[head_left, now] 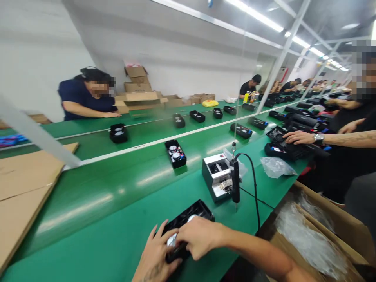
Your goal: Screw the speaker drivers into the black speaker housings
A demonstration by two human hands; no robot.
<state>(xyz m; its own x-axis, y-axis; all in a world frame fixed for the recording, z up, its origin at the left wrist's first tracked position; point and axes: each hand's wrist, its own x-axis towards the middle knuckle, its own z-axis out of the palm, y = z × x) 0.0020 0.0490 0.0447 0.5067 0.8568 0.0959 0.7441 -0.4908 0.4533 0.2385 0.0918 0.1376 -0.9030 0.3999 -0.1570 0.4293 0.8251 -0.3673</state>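
A black speaker housing point(207, 209) lies on the green bench in front of me, tilted away to the right. Two round silver speaker drivers show inside it, a near driver point(171, 240) and a far driver point(191, 217) partly covered by my right hand. My left hand point(157, 252) grips the near-left end of the housing, fingers over the far side and thumb at the near side. Above the housing, my right hand point(202, 237) is closed, fingertips pointing down beside the near driver; whatever they pinch is hidden.
An electric screwdriver point(235, 180) hangs beside a screw feeder point(217, 176). Another open housing point(175, 154) sits on the conveyor point(141, 156). Cardboard point(32, 188) lies left. At right are a plastic bag point(277, 167), an open carton point(346, 211) and a co-worker's hand point(299, 137).
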